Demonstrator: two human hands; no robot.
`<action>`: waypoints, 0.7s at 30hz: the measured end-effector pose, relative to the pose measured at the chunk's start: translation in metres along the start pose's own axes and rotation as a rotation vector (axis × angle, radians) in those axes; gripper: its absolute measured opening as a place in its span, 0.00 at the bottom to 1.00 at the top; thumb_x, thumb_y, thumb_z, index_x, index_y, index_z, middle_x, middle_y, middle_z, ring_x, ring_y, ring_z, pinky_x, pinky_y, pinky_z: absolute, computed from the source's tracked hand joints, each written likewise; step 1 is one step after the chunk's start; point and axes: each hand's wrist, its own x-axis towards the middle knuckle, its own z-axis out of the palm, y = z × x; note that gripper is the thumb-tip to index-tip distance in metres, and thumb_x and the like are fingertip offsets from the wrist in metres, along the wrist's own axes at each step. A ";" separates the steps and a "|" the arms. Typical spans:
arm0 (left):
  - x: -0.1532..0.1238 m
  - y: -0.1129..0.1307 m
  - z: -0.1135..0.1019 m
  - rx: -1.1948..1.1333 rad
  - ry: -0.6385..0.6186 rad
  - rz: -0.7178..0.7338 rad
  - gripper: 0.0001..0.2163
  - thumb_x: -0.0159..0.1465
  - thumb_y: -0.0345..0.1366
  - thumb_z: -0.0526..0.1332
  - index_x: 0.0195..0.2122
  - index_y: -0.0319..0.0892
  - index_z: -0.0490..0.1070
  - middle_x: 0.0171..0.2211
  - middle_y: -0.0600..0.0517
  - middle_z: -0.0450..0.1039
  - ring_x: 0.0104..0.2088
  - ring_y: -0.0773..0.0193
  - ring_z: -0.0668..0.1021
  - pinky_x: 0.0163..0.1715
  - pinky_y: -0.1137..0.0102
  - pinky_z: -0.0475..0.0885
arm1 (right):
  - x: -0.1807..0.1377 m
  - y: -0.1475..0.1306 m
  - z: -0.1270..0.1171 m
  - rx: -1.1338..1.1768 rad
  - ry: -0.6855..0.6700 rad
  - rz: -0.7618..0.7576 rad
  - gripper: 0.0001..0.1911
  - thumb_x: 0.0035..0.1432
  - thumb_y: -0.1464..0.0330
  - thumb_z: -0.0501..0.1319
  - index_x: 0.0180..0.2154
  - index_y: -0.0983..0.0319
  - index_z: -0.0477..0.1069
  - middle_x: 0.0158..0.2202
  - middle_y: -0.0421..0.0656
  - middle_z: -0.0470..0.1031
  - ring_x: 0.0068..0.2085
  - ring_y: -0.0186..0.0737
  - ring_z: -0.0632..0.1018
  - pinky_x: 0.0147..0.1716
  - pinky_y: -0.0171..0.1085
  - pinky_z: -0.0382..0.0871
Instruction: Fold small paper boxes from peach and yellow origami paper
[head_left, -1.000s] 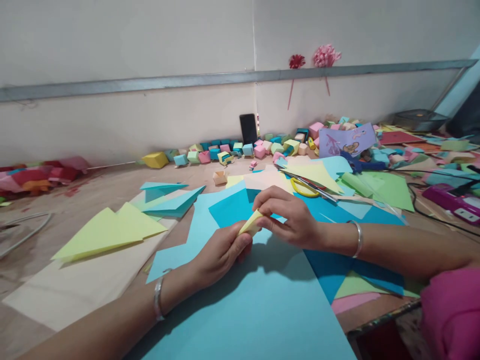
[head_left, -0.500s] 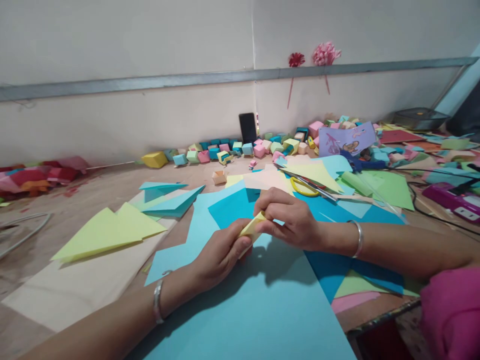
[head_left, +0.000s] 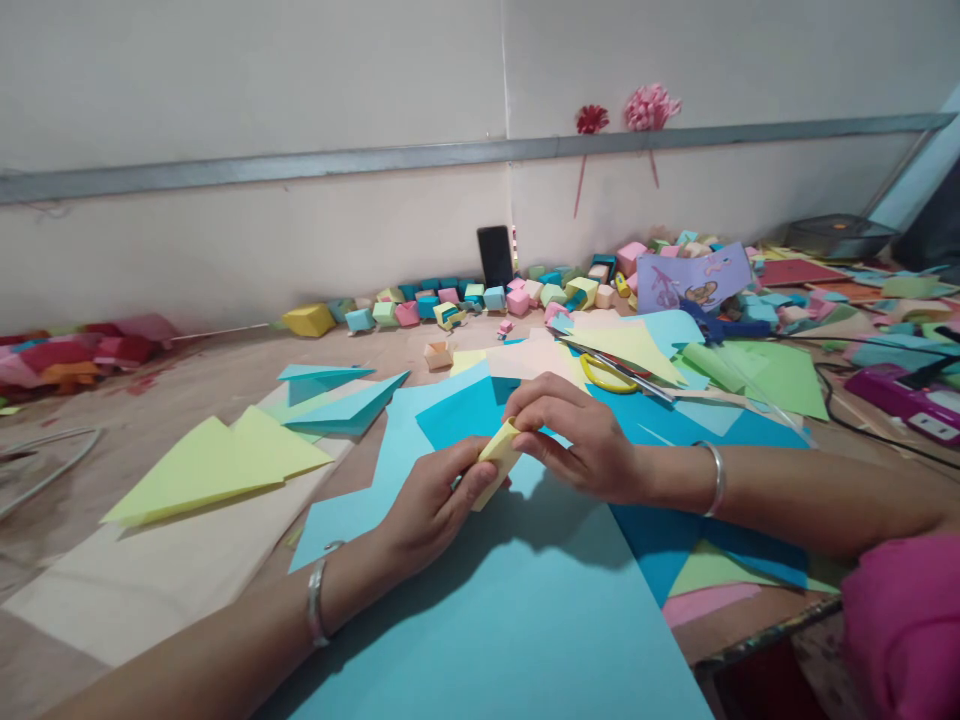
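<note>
A small folded piece of pale yellow paper [head_left: 498,462] is held between both hands, above a large light blue sheet [head_left: 480,620]. My left hand [head_left: 431,500] pinches its lower left part between thumb and fingers. At the upper end, the fingertips and thumb of my right hand [head_left: 574,440] grip the paper's edge. Part of the paper is covered by the fingers. Under and behind the hands lie darker blue sheets [head_left: 457,412]. To the left rests a folded yellow sheet [head_left: 217,465] on a white sheet [head_left: 150,590].
Scissors with yellow handles [head_left: 609,374] lie among papers behind my right hand. Several small paper cubes [head_left: 427,306] line the wall, with a phone [head_left: 495,256] propped upright there. A purple power strip [head_left: 904,400] and black cables sit at the right.
The yellow paper has turned slightly, and more of its face shows between the hands. My right fingers have shifted a little left and up along its upper end.
</note>
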 end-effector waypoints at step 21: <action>-0.006 0.004 0.001 0.291 0.186 0.323 0.13 0.71 0.36 0.49 0.36 0.38 0.71 0.30 0.52 0.63 0.30 0.66 0.68 0.29 0.72 0.64 | 0.002 -0.008 -0.001 -0.049 0.015 0.008 0.12 0.61 0.74 0.56 0.25 0.61 0.61 0.30 0.45 0.72 0.34 0.36 0.72 0.35 0.38 0.69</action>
